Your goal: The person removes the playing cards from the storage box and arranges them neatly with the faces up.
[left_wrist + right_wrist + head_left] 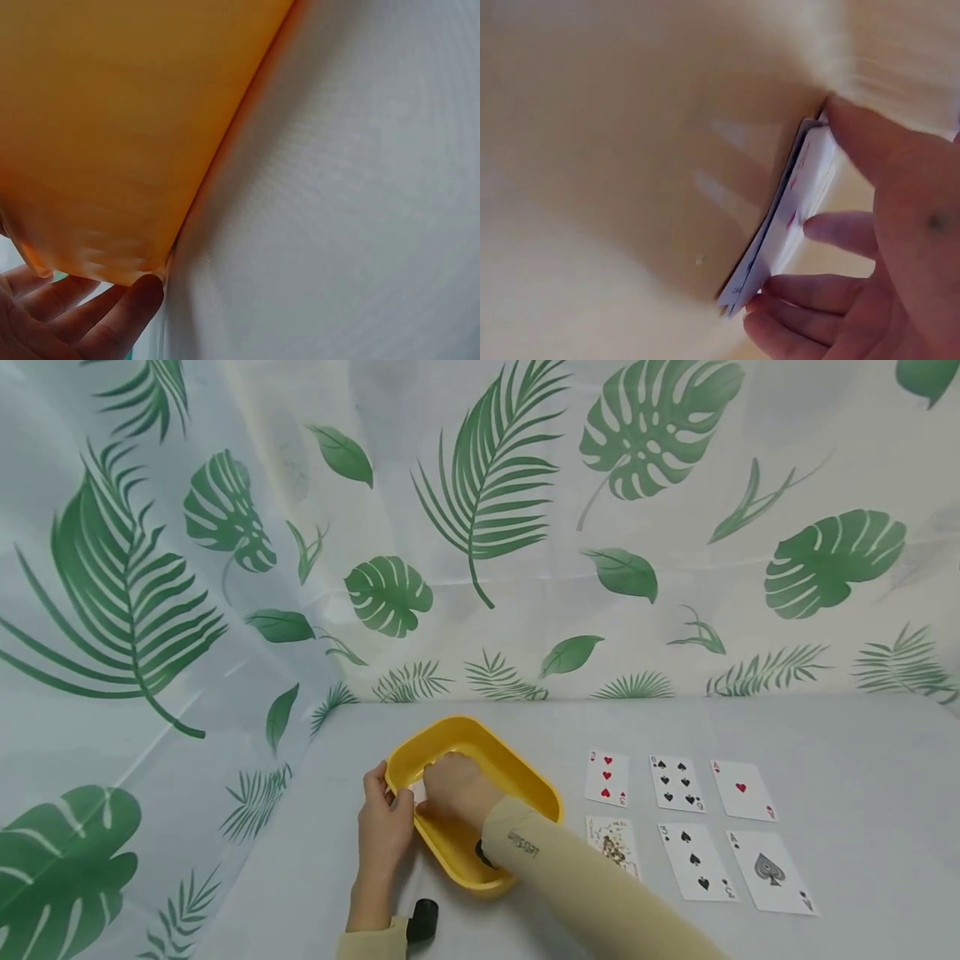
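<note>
A yellow plastic tray [536,781] stands on the table, angled toward the upper left. My left hand [386,818] grips its left corner, the thumb at the rim; in the left wrist view the fingers [124,319] lie against the tray's outer wall [135,135]. My right hand [457,785] reaches down inside the tray. In the right wrist view, that hand [885,240] holds a small stack of playing cards [787,202] on edge between thumb and fingers. Part of a white card [417,790] shows beside the hand in the head view.
To the tray's right, face-up cards lie in two rows: three of hearts [606,778], six of spades [677,783], ace of hearts [742,789], then a picture card [613,843], three of spades [696,862] and ace of spades [771,870]. Leaf-print curtains [517,610] border the table.
</note>
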`<state>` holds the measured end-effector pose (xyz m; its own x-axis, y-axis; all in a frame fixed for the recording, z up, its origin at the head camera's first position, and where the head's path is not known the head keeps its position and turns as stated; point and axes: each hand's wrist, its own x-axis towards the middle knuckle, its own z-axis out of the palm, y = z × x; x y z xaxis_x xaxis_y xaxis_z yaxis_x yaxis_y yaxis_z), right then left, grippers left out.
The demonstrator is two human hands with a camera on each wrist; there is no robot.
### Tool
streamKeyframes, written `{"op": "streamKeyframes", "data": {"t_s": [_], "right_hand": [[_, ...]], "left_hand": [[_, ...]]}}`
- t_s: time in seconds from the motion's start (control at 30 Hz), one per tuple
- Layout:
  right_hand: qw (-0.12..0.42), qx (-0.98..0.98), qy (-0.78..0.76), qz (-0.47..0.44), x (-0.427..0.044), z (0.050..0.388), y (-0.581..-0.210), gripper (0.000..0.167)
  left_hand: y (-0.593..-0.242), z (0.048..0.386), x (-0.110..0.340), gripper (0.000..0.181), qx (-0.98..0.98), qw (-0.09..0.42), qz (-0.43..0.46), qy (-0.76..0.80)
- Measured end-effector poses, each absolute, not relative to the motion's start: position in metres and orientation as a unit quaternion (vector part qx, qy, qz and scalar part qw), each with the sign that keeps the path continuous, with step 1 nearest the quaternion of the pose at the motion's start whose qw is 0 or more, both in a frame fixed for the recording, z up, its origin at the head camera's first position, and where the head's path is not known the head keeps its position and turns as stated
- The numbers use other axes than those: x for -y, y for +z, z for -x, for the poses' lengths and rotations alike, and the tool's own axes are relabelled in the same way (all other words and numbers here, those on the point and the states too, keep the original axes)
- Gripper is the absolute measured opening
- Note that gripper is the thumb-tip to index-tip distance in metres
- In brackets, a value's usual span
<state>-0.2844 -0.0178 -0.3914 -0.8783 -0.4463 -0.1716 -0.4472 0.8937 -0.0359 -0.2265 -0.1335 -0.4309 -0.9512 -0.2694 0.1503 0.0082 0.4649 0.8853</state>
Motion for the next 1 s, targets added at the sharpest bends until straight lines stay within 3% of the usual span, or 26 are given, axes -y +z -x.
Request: {"op": "streamKeyframes", "data": {"t_s": [0.37, 0.67, 1.0], "right_hand": [[0.061, -0.973, 0.031, 0.220, 0.023, 0.289, -0.395, 0.051], [0.061, -0.972, -0.031, 0.224, 0.017, 0.291, -0.390, 0.048], [0.065, -0.970, -0.077, 0.220, -0.002, 0.291, -0.377, 0.069]], "left_hand": [[-0.430, 0.226, 0.133, 0.054, 0.844, 0.134, -0.082, -0.513], [-0.428, 0.225, 0.134, 0.056, 0.839, 0.133, -0.076, -0.521], [-0.432, 0.228, 0.135, 0.056, 0.837, 0.136, -0.075, -0.525]]}}
